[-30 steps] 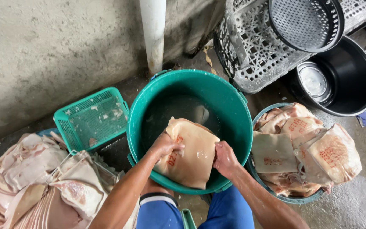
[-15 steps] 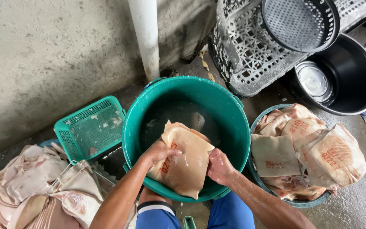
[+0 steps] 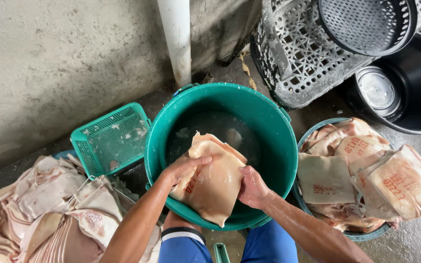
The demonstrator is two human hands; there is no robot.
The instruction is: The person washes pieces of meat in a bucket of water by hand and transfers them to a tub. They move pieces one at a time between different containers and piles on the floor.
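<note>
A pale slab of raw pork skin (image 3: 215, 180) with a reddish stamp hangs over the near rim of a teal bucket (image 3: 274, 131) that holds dark water. My left hand (image 3: 183, 168) grips the slab's left edge, fingers curled over its top. My right hand (image 3: 252, 187) clasps its right edge. Both forearms are wet. The slab's lower tip drapes outside the bucket, above my blue shorts (image 3: 269, 246).
A round tub (image 3: 317, 134) at the right holds several stamped skin pieces (image 3: 366, 175). More skins (image 3: 45, 214) pile at the left beside a small teal basket (image 3: 113, 139). Grey perforated crates (image 3: 308, 58), a black basin (image 3: 415, 87) and a white pipe (image 3: 176, 39) stand behind.
The view has shifted slightly. My hands have kept their hold on the slab, drawing it a little toward me over the bucket's near rim.
</note>
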